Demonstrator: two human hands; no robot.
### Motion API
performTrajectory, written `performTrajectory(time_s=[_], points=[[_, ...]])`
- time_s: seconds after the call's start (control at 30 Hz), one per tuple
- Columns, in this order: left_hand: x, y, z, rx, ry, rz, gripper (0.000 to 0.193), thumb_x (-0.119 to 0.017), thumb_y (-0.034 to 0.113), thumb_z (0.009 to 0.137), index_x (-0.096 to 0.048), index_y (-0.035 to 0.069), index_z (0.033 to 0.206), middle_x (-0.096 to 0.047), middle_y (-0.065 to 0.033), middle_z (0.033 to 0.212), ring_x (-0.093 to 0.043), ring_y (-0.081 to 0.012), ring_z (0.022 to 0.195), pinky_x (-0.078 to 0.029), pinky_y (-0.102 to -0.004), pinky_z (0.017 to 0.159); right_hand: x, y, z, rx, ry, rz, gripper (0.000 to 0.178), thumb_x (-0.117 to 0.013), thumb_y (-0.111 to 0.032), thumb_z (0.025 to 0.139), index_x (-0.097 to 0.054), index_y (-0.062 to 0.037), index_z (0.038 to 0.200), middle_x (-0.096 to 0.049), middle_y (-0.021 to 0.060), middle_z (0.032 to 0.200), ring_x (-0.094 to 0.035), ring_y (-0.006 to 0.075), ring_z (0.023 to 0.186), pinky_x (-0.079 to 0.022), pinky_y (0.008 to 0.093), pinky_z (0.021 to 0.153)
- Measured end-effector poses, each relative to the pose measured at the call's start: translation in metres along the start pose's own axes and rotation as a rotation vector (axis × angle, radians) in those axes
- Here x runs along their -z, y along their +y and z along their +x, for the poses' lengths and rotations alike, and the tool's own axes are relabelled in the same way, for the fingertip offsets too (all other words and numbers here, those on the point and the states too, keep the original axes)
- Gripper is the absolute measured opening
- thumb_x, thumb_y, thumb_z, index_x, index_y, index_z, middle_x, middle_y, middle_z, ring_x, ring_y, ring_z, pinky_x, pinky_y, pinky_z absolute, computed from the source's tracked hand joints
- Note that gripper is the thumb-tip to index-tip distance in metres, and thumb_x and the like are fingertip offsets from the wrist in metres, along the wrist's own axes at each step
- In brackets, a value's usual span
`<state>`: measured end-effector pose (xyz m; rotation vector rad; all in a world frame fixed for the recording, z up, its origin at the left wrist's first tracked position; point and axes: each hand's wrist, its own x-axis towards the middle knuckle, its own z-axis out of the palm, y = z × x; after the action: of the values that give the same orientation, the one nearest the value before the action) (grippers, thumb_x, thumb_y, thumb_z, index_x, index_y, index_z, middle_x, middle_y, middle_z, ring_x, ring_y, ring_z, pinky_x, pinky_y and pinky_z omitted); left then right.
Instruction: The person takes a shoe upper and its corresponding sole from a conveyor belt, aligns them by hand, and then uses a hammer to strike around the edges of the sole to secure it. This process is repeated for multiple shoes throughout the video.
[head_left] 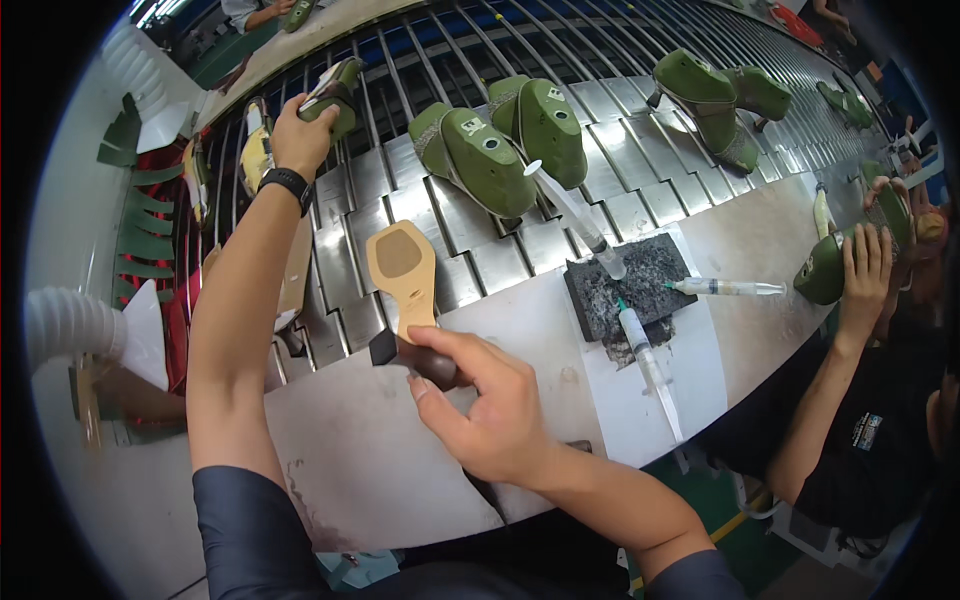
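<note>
My left hand (302, 135) is stretched out to the far left, its fingers closed round a green shoe last (345, 112) over the conveyor rods. In front of me my right hand (490, 405) grips a tan shoe sole (412, 285) by its dark brown heel (430, 365). That sole has a brown patch at its wide front, which points away from me. A black tip (384, 347) ends the heel. Just beyond the left hand's wrist, a yellowish shoe piece (257, 145) lies on the rods.
Green lasts with strappy uppers (480, 160) stand along the metal conveyor (390, 205). Several syringes (650, 365) surround a black sponge block (640, 285) on the pale bench (375, 450). At right, a co-worker's hand (865, 270) holds another green last (822, 272). White ducts (75, 320) stand at left.
</note>
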<state>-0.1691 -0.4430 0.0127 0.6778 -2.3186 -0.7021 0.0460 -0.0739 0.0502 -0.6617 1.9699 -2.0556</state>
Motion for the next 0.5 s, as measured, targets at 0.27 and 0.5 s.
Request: performTrajectory(time_s=[0.27,0.5], points=[[0.245,0.031,-0.261,-0.295,0.038,-0.12,0.06,-0.082,0.007,0.084,-0.061,0.002,0.14,-0.069,-0.02,0.128,-0.068,-0.0264,0.114,-0.054,-0.0349,0.095,-0.023,-0.017,-0.04,-0.261,-0.046,0.412,0.024,-0.079,-0.013,0.089,-0.066,-0.0009,0.106,-0.07,0.0035,0.096,-0.064,0.0098,0.08,-0.054,0.0287,0.074],[0.362,-0.005,-0.474,-0.359,-0.186,0.237,0.092,-0.088,0.019,0.076,-0.045,0.007,0.156,-0.04,-0.0276,0.161,-0.047,-0.0452,0.144,-0.037,-0.0547,0.118,-0.04,-0.009,-0.14,0.106,-0.176,-0.237,0.025,-0.077,-0.01,0.085,-0.067,-0.0019,0.106,-0.06,0.0227,0.129,-0.065,0.0338,0.105,-0.052,0.0409,0.095]])
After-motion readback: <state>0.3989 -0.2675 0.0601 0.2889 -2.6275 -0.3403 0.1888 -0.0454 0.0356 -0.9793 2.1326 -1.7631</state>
